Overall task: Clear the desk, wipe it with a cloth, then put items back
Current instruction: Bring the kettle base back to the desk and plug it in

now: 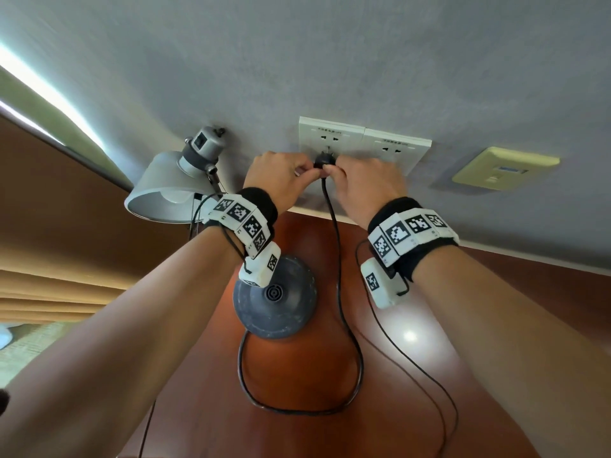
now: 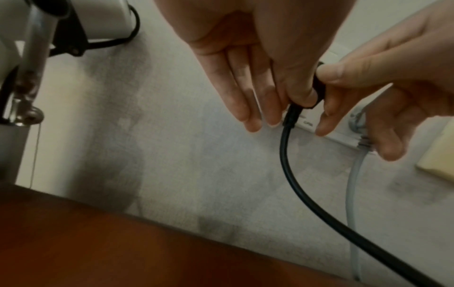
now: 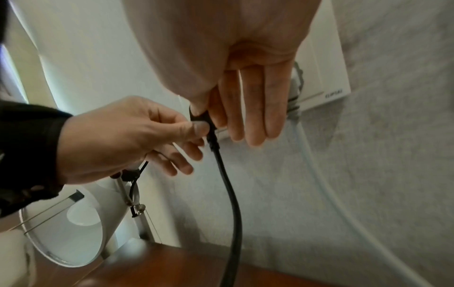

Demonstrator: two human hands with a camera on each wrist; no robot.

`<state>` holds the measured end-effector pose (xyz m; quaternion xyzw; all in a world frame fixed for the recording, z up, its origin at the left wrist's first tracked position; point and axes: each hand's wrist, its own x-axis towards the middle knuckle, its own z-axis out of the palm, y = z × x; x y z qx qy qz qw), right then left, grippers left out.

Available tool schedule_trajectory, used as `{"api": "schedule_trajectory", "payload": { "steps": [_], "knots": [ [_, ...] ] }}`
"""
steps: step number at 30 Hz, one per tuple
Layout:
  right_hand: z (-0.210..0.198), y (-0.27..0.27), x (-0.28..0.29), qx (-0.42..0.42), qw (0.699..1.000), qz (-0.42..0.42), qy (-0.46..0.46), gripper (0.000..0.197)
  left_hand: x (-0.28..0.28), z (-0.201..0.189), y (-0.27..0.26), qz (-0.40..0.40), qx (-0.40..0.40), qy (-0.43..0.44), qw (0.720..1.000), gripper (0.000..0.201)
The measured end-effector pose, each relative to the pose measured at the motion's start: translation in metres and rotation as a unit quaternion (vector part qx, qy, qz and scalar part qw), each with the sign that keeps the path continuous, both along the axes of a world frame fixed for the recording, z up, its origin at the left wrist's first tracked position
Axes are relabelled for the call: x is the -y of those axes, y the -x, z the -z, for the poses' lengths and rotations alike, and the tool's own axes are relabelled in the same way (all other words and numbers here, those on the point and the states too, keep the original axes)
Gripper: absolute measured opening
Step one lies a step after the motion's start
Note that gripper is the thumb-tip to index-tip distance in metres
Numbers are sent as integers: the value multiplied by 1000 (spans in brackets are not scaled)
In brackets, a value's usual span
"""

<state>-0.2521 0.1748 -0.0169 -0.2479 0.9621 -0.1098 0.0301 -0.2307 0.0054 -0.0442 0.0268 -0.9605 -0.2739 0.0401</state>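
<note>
Left hand (image 1: 279, 180) and right hand (image 1: 367, 186) both pinched black plug (image 1: 322, 161) at wall socket (image 1: 330, 137). Plug rigid, cord (image 1: 334, 226) limp; grip plug body, not cord.

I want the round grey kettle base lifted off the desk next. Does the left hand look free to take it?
Probably not yet: the left hand pinches the black plug at the white wall socket. The round grey kettle base lies uncovered below its wrist.

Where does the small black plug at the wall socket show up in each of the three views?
Head: upper centre, black plug pinched between both hands.
Left wrist: right of centre, under the left hand's thumb.
Right wrist: centre, between the thumbs.
Shared landmark: the black cable hanging from it toward the desk.
</note>
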Motion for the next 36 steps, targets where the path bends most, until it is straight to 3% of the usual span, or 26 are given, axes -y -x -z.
{"api": "schedule_trajectory", "payload": {
  "steps": [3,11,17,23,29,36],
  "knots": [
    [-3,6,-17,-9,1000,13,22,28,-7,2,-1,3,8,10,1000,38],
    [-4,0,-39,-66,988,60,129,28,-5,11,-1,16,10,-18,1000,64],
    [0,4,-40,-123,974,56,181,26,-5,10,4,-2,28,-52,998,43],
    [2,4,-38,-137,978,35,157,23,-4,15,4,-22,3,-48,999,45],
    [6,5,-43,-140,979,25,143,26,-14,11,4,-99,-13,-114,988,27],
    [5,2,-43,-106,987,27,114,25,-20,10,0,-106,11,-109,988,32]
  ]
}}
